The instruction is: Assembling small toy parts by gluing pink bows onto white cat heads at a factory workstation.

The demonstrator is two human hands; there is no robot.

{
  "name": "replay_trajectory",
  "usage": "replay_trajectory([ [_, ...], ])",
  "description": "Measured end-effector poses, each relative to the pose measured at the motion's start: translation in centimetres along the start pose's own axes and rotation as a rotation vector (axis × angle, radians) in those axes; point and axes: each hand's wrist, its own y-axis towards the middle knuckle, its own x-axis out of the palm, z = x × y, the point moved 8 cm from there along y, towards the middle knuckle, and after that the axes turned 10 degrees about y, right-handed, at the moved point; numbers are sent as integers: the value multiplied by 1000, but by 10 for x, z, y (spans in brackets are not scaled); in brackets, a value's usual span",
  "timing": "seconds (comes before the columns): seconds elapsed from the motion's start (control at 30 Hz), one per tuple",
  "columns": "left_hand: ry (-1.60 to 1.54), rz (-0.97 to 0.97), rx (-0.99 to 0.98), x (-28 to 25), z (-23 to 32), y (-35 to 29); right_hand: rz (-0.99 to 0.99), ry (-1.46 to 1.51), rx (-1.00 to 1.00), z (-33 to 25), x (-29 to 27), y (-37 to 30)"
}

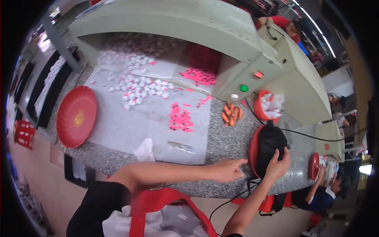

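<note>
My left hand (228,170) hovers over the counter's near edge. Its index finger points right toward a red basin (253,152), and the thumb is held apart from it; nothing shows in its grasp. Farther right, my right hand (278,164) lies against the near side of a black, soft-looking bag-like item (272,142), fingers apart and slightly curved. That black item covers most of the red basin, so what lies under it is hidden. Whether the right fingertips press into it is hard to make out.
A pale green machine housing (166,17) arches over heaped white pieces (136,85) and pink pieces (181,117). Nearby are a red tray (77,117), a metal blade-like tool (181,147), orange-black pieces (231,114) and an orange tub (265,112). A cable (316,137) crosses rightward; a person (325,197) works at right.
</note>
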Motion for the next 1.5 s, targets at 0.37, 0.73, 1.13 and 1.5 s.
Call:
replay_trajectory([
  [0.37,-234,620,-456,-140,-84,-292,-216,256,-133,-63,211,16],
  [0.73,92,744,-340,-160,-76,-265,-243,-85,-400,-88,219,24],
  [1.13,654,565,-84,-118,-37,-182,-251,135,-427,-83,219,21],
  [1.5,719,648,-63,-118,-56,-173,-213,155,-285,-49,94,107],
])
